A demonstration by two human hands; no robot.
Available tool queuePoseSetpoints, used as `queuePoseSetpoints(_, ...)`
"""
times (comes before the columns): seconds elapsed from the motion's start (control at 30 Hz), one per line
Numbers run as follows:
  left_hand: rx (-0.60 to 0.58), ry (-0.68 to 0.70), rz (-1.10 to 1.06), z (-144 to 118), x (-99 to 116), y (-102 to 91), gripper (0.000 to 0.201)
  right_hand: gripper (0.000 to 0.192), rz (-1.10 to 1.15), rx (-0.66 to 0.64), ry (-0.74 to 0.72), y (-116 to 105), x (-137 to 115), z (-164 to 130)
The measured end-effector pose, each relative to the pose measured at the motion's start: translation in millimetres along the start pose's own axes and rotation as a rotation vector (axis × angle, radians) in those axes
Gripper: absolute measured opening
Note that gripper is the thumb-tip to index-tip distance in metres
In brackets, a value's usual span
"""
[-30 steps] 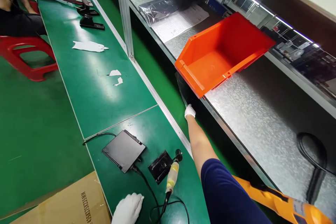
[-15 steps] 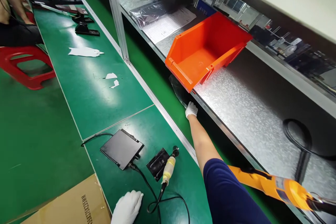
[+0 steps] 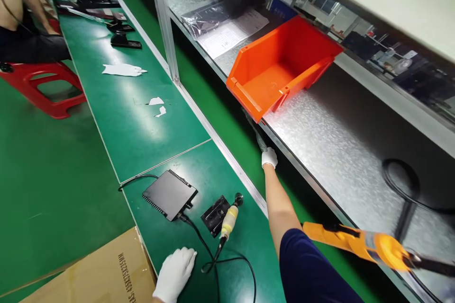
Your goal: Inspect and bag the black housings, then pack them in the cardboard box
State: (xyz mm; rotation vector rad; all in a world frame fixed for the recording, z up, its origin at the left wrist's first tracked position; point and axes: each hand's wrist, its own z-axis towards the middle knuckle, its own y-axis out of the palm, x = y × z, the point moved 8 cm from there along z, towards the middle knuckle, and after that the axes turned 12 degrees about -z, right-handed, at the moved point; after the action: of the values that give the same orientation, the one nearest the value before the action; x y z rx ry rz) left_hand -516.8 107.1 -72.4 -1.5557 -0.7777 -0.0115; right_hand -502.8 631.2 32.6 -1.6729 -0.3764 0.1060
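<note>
The right hand [image 3: 269, 157], in a white glove at the end of a bare forearm and dark blue sleeve, is stretched out to the edge of the metal shelf [image 3: 341, 151], its fingers pinched on the lower end of a clear plastic bag [image 3: 256, 133]. The bag is hard to make out: thin, see-through, dark against the gap, it runs up from the glove to just under the front lip of the orange bin [image 3: 280, 68], and I cannot tell whether anything is inside it. The left hand [image 3: 175, 273], also gloved, lies flat and relaxed on the green bench [image 3: 117, 118], holding nothing, beside a black cable [image 3: 209, 258]. The cardboard box [image 3: 106, 274] is cut off by the frame.
</note>
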Motion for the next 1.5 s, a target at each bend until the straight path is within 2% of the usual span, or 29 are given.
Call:
queuePoseSetpoints(0.13,-0.074,-0.014,-0.021,3.4,3.6,-5.2,0.034,0.042,-0.050,0.011,0.084,8.0,53.1,-91.0)
queuePoseSetpoints(0.3,-0.140,-0.086,-0.100,8.9,6.5,-15.6,0.038,0.035,-0.136,-0.020,0.126,34.1,130.7,-232.8)
queuePoseSetpoints(0.43,-0.188,-0.082,-0.129,7.4,1.9,-24.4,0.041,0.033,-0.174,-0.100,0.142,58.1,199.6,-345.2)
queuePoseSetpoints(0.5,-0.209,-0.092,-0.152,-4.1,-3.3,-30.1,0.042,0.031,-0.176,-0.149,0.151,68.9,237.6,-399.4)
queuePoseSetpoints(0.57,-0.231,-0.108,-0.167,-27.7,-3.3,-36.1,0.044,0.031,-0.177,-0.190,0.178,78.0,280.4,-453.4)
queuePoseSetpoints(0.63,-0.278,-0.093,-0.183,-62.9,12.0,-37.5,0.044,0.031,-0.175,-0.220,0.211,86.0,326.3,-507.3)
queuePoseSetpoints(0.67,-0.310,-0.071,-0.193,-82.9,27.1,-35.2,0.042,0.031,-0.171,-0.231,0.226,90.2,349.3,-533.9)
queuePoseSetpoints(0.73,-0.377,0.008,-0.224,-121.2,73.2,-24.7,0.036,0.031,-0.156,-0.254,0.242,100.7,392.6,-585.0)
queuePoseSetpoints(0.83,-0.430,0.179,-0.277,-155.3,170.1,-1.7,0.032,0.033,-0.123,-0.299,0.246,122.7,445.3,-653.0)
queuePoseSetpoints(0.9,-0.432,0.247,-0.270,-156.3,235.9,16.9,0.038,0.036,-0.083,-0.337,0.237,140.6,470.4,-689.9)
queuePoseSetpoints(0.97,-0.428,0.284,-0.241,-144.9,295.2,38.3,0.046,0.036,-0.027,-0.371,0.224,159.2,488.4,-719.1)
queuePoseSetpoints(1.03,-0.435,0.311,-0.187,-130.9,344.7,62.6,0.053,0.033,0.039,-0.397,0.214,176.7,501.2,-740.8)
queuePoseSetpoints(1.1,-0.469,0.334,-0.114,-122.4,383.3,88.9,0.056,0.030,0.115,-0.415,0.222,191.6,511.2,-756.3)
queuePoseSetpoints(1.17,-0.531,0.375,-0.034,-123.7,413.0,115.7,0.055,0.030,0.211,-0.418,0.250,202.3,519.8,-767.7)
queuePoseSetpoints(1.27,-0.667,0.449,0.098,-142.9,442.4,154.6,0.048,0.039,0.402,-0.379,0.324,208.0,532.4,-785.1)
queuePoseSetpoints(1.4,-0.837,0.561,0.274,-182.3,460.4,194.1,0.040,0.054,0.704,-0.259,0.548,203.8,549.3,-830.2)
queuePoseSetpoints(1.5,-0.898,0.657,0.371,-207.7,467.2,208.9,0.041,0.045,0.990,-0.221,0.752,207.0,540.5,-869.5)
